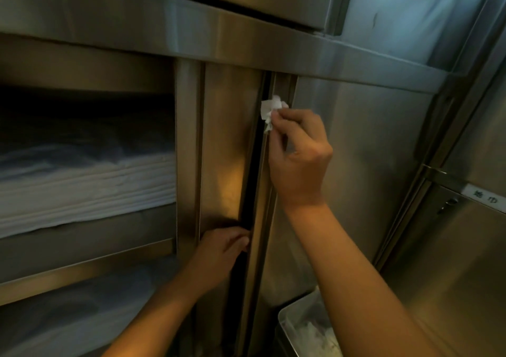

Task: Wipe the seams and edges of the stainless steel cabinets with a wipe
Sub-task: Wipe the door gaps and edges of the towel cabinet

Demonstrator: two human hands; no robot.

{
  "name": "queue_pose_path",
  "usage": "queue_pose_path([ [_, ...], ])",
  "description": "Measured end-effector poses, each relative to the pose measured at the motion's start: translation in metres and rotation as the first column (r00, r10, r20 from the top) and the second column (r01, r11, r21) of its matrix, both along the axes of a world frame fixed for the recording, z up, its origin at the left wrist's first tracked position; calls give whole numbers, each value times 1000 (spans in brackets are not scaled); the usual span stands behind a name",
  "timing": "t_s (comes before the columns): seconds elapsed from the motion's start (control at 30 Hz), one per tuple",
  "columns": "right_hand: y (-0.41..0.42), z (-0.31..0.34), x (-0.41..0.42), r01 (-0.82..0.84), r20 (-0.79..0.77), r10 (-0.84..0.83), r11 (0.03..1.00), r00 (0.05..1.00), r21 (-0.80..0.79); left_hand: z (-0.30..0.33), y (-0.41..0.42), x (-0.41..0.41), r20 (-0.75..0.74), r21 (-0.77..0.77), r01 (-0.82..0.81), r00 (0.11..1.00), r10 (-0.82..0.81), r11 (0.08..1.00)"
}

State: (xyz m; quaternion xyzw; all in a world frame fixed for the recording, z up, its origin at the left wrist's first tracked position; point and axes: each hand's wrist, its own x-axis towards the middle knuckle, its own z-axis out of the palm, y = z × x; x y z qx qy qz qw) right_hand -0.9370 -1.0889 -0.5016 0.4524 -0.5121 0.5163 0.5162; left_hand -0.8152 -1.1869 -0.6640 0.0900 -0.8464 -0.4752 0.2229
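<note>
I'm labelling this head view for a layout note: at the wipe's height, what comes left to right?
Stack of folded white cloths → steel door panel → dark seam → wipe → right hand → labelled cabinet door.

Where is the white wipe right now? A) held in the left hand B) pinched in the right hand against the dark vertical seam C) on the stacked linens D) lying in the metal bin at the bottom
B: the right hand pinches the crumpled white wipe at the top of the dark vertical seam; the left hand only holds the panel edge lower down.
</note>
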Motion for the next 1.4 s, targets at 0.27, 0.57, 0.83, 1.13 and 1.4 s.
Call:
queue_pose_path([
  [0.27,21,-169,14,9,172,-56,965,984,261,-5,-5,-2,-10,20,-1,1000,1,1000],
  [0.57,44,-309,22,-92,279,-119,763,953,640,1,3,2,-22,0,-35,999,35,999],
  [0.83,55,-161,18,-155,287,52,924,956,350,-7,7,-6,-80,-135,-120,991,110,983],
  [1.13,19,29,-14,4,5,-5,997,1000,82,-9,6,-7,-49,-147,-143,989,137,979],
  [1.4,13,-42,-2,153,-67,-145,980,987,129,-11,6,-6,-81,-128,-156,986,146,979],
])
